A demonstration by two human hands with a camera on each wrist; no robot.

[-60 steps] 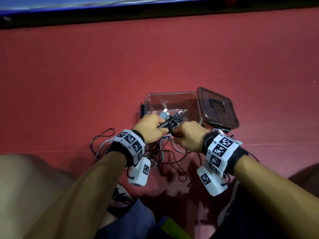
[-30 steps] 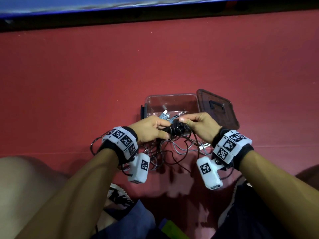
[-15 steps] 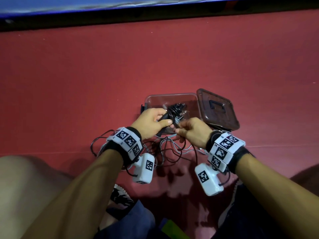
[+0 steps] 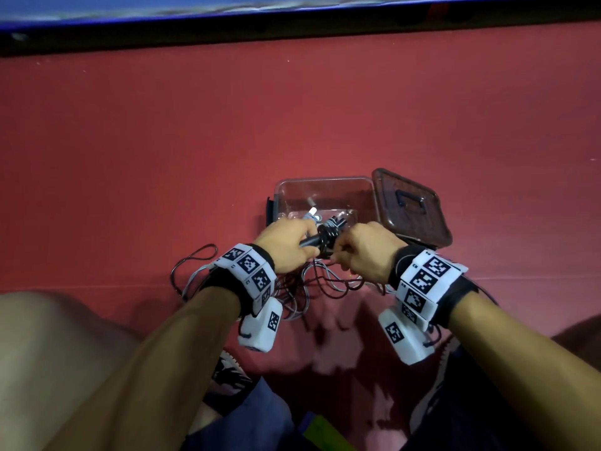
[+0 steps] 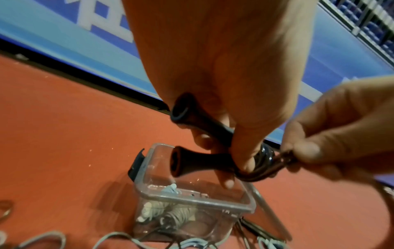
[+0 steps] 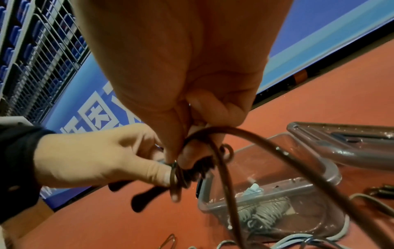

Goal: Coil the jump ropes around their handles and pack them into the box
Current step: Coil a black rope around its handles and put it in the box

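My left hand (image 4: 305,247) grips two black jump-rope handles (image 5: 198,160) held side by side just in front of the clear box (image 4: 364,196). Black rope (image 4: 327,236) is coiled in several turns round the handles' far ends. My right hand (image 4: 340,252) is right beside the coils and pinches the loose black rope (image 6: 224,170), which hangs in a loop toward the floor. A grey rope (image 6: 264,214) wound on its own handles lies inside the box (image 6: 315,183). My hands hide part of the coils in the head view.
The brown box lid (image 4: 413,209) lies flat against the box's right side. Loose black and grey rope (image 4: 309,288) sprawls on the red floor under my wrists, and one loop (image 4: 192,262) reaches left. My knees and shoes flank the spot; a blue barrier (image 4: 292,8) runs behind.
The handles came down from over the box toward me. My right hand, spread above the bundle a second ago, has circled round and now closes on the rope at its right.
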